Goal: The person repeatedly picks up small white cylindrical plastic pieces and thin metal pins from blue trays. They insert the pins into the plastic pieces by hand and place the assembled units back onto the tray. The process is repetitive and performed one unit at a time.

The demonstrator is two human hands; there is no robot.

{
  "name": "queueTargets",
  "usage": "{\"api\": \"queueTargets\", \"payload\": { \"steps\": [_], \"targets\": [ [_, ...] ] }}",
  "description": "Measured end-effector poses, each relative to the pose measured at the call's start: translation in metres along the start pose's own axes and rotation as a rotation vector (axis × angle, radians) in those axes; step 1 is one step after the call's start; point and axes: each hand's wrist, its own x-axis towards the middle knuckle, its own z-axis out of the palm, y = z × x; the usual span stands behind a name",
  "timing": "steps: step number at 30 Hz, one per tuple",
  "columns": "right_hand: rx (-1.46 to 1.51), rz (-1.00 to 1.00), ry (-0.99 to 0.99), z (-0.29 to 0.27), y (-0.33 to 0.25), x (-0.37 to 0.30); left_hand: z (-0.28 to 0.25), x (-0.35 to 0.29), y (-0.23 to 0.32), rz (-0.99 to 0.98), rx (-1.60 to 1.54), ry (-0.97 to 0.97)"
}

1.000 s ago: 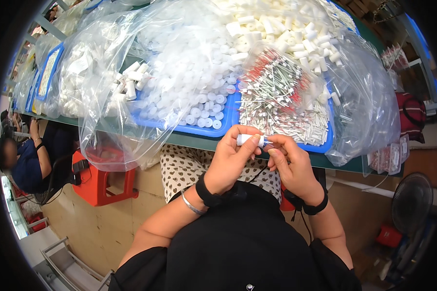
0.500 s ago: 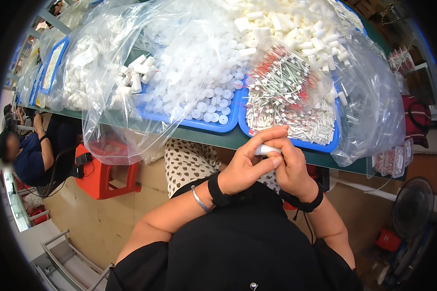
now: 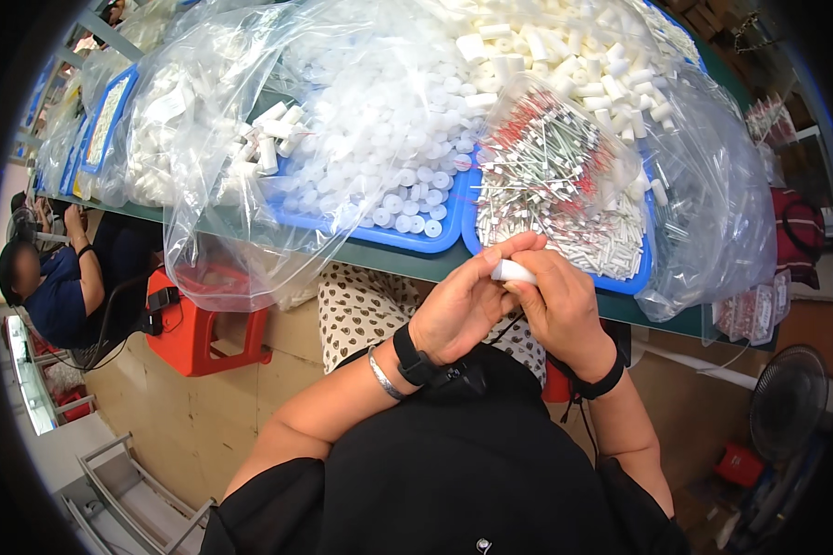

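A short white cylinder with a smooth, rounded look sits between my hands, just off the table's front edge. My right hand pinches it, thumb on the near side and fingers behind. My left hand curves around its left end, the long fingers reaching over the far side; their exact contact is partly hidden. Right beyond my fingers stands a blue tray of small white pieces. On top of them rests a clear container of red-and-white wired parts.
Left of that, another blue tray holds translucent discs under plastic film. Cream cylinders are heaped behind. Clear bags hang over the table edge. A red stool and a seated person are at left, a fan at right.
My left thumb has come off the top of the white cylinder and the left palm has opened out. The right hand's grip has shifted, showing more of the cylinder's end.
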Motion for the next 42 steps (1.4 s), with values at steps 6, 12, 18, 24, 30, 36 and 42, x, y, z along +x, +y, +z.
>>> {"api": "queueTargets", "payload": {
  "steps": [6, 12, 18, 24, 30, 36, 42],
  "targets": [
    [-0.042, 0.053, 0.005, 0.018, -0.006, -0.007, -0.004, 0.0, -0.012, 0.074, -0.078, -0.008],
    [0.082, 0.174, 0.066, 0.023, -0.008, 0.004, 0.002, 0.001, -0.001, 0.059, -0.002, 0.121],
    [0.089, 0.085, -0.018, 0.004, -0.005, 0.01, 0.002, -0.001, 0.001, 0.079, 0.111, 0.101],
    [-0.036, 0.024, -0.039, 0.011, -0.007, 0.007, 0.003, -0.002, -0.01, 0.123, 0.02, 0.066],
    [-0.083, 0.065, -0.012, 0.025, -0.001, 0.005, 0.0, 0.001, -0.009, 0.108, -0.011, 0.138],
    [-0.123, -0.016, 0.023, 0.016, -0.001, 0.007, 0.001, -0.001, -0.002, 0.048, 0.049, 0.115],
    [-0.296, -0.125, -0.032, 0.018, -0.009, 0.008, 0.0, -0.001, -0.015, 0.103, -0.092, 0.064]
  ]
}}
